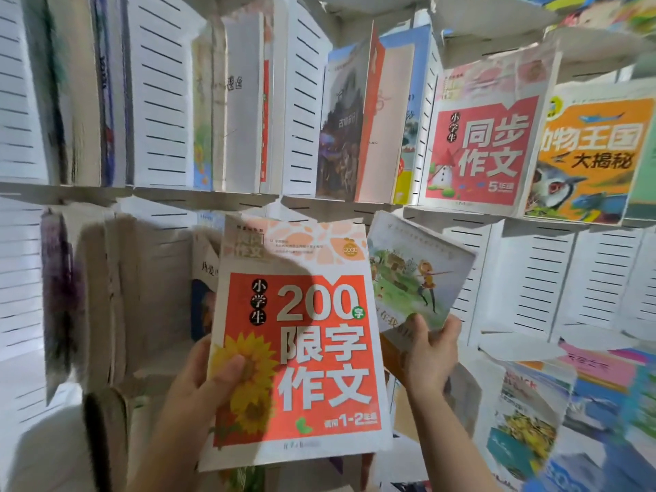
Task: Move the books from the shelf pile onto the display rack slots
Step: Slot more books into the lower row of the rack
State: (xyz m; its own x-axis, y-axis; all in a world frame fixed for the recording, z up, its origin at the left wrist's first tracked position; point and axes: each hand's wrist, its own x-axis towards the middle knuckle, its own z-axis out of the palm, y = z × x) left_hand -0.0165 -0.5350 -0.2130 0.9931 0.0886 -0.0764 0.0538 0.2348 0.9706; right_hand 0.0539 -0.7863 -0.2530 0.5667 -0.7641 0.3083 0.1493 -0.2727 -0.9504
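Observation:
My left hand grips the left edge of a red-and-white book with a sunflower and "200" on its cover, held upright in front of the rack, thumb on the cover. My right hand pinches the lower corner of a smaller book with a green illustrated cover, tilted to the right behind the red one. Both books are up against the white slatted display rack, whose lower right slots are bare.
The upper shelf carries books standing on edge. At upper right, a red composition book and an orange bird book face out. More books stand at lower left, and a colourful pile lies at lower right.

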